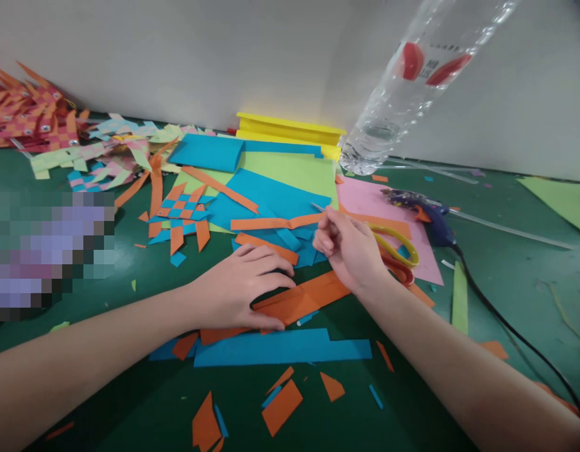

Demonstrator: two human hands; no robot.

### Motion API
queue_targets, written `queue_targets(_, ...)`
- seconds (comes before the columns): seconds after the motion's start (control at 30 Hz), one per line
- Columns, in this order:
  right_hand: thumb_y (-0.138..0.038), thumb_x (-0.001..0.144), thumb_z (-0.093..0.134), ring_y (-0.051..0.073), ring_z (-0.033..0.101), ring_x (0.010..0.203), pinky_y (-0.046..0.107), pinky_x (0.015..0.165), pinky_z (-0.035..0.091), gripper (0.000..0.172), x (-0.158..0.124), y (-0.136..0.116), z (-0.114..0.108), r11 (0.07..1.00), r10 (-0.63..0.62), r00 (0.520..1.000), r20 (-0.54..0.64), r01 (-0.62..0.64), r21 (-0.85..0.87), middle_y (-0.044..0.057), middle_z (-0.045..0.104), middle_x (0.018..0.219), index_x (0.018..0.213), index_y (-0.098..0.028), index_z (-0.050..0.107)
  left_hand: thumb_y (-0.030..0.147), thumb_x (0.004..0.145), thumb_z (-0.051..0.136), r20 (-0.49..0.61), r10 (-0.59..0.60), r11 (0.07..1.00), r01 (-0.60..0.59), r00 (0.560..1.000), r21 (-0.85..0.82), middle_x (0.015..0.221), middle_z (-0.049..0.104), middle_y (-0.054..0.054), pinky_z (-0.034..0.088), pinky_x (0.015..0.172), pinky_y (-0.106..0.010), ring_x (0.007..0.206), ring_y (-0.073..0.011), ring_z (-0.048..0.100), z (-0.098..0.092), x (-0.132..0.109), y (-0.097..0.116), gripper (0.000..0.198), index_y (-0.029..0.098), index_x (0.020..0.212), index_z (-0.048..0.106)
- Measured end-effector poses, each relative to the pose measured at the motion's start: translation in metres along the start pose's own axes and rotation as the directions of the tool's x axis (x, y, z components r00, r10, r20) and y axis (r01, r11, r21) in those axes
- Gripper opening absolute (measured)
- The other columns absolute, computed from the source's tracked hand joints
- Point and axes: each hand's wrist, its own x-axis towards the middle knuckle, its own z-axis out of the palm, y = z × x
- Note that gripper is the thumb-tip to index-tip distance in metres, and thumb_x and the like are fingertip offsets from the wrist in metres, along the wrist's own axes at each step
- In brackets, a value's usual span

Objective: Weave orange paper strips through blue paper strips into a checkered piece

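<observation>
Grey wall (177,56) stands behind a green tabletop (144,402) littered with cut paper; across its middle lies a broad orange strip (313,298), slanting up toward the right wrist, with a long blue strip (271,348) just nearer the person; the left hand (252,282) rests over the orange strip's left part, palm down, thumb and fingers parted and clenched on nothing; the right hand (349,248) is raised higher, fingers curled and thumb brought against the index finger, with a thin grey tip (317,206) showing just past them; yellow- and red-handled scissors (416,252) show behind its wrist, but I cannot tell whether the fingers are grasping them or the creased orange strip (266,223) passing behind; beyond the hands, blue paper (275,194) overlaps a light green sheet (290,164), with a woven blue-and-orange piece (181,213) to the left; a heap of red and orange woven pieces (31,113) sits at the far left; a dark blue glue gun (435,223) lies partly on a pink sheet (365,198) to the right, near a clear bottle (412,81); orange scraps (283,408) dot the near edge.
</observation>
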Motion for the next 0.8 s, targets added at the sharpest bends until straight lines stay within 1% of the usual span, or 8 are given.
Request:
queue_targets(0.17,-0.031,0.085,0.065,0.006,0.038,0.039,0.022,0.043,0.028,0.033,0.002,-0.003,-0.001,0.995,0.050,0.998,-0.030,-0.047,0.083,-0.005,0.042,0.038,0.058,-0.015,0.059,0.048,0.083,0.068,0.032,-0.069,0.996,0.071,0.997,-0.057,0.124,0.062,-0.007,0.037,0.097,-0.041,0.116,-0.0274,0.052,0.000,0.001,-0.002,0.041,0.022,0.113,0.062)
queue_targets(0.27,-0.026,0.088,0.059,0.006,0.036,0.039,0.021,0.043,0.029,0.032,0.003,-0.003,-0.002,0.991,0.072,0.997,-0.025,-0.069,0.116,-0.004,0.042,0.039,0.058,-0.015,0.059,0.043,0.085,0.067,0.019,-0.084,0.991,0.085,0.996,-0.107,0.124,0.063,-0.007,0.036,0.100,-0.042,0.118,-0.0267,0.051,0.000,0.000,-0.004,0.039,0.022,0.117,0.059)
queue_targets(0.37,-0.025,0.091,0.055,0.006,0.034,0.039,0.021,0.044,0.030,0.033,0.004,-0.004,-0.003,0.986,0.093,0.995,-0.022,-0.089,0.144,-0.005,0.040,0.040,0.059,-0.015,0.059,0.035,0.089,0.064,-0.008,-0.112,0.982,0.109,0.994,-0.157,0.123,0.064,-0.006,0.037,0.100,-0.042,0.118,-0.0255,0.052,0.000,0.000,-0.007,0.034,0.023,0.120,0.058)
queue_targets(0.5,-0.023,0.094,0.049,0.006,0.033,0.040,0.020,0.044,0.030,0.036,0.005,-0.005,-0.004,0.978,0.131,0.991,-0.009,-0.128,0.166,-0.005,0.040,0.041,0.060,-0.015,0.058,0.028,0.088,0.065,-0.018,-0.112,0.973,0.106,0.994,-0.207,0.115,0.067,-0.004,0.040,0.097,-0.040,0.113,-0.0237,0.055,0.000,0.000,-0.009,0.027,0.022,0.114,0.060)
queue_targets(0.63,-0.022,0.094,0.049,0.006,0.033,0.041,0.021,0.045,0.030,0.035,0.008,-0.008,-0.005,0.972,0.176,0.984,0.016,-0.177,0.153,-0.005,0.040,0.042,0.060,-0.015,0.058,0.025,0.088,0.065,-0.039,-0.112,0.962,0.098,0.993,-0.254,0.107,0.069,-0.003,0.042,0.094,-0.037,0.107,-0.0215,0.057,0.000,0.001,-0.009,0.022,0.021,0.109,0.061)
queue_targets(0.8,-0.021,0.094,0.048,0.007,0.032,0.043,0.021,0.046,0.031,0.034,0.011,-0.010,-0.007,0.954,0.232,0.971,0.050,-0.237,0.182,-0.005,0.039,0.044,0.062,-0.014,0.058,0.021,0.088,0.063,-0.060,-0.135,0.953,0.113,0.989,-0.280,0.104,0.069,-0.002,0.042,0.095,-0.036,0.107,-0.0205,0.057,0.001,0.000,-0.010,0.020,0.022,0.108,0.061)
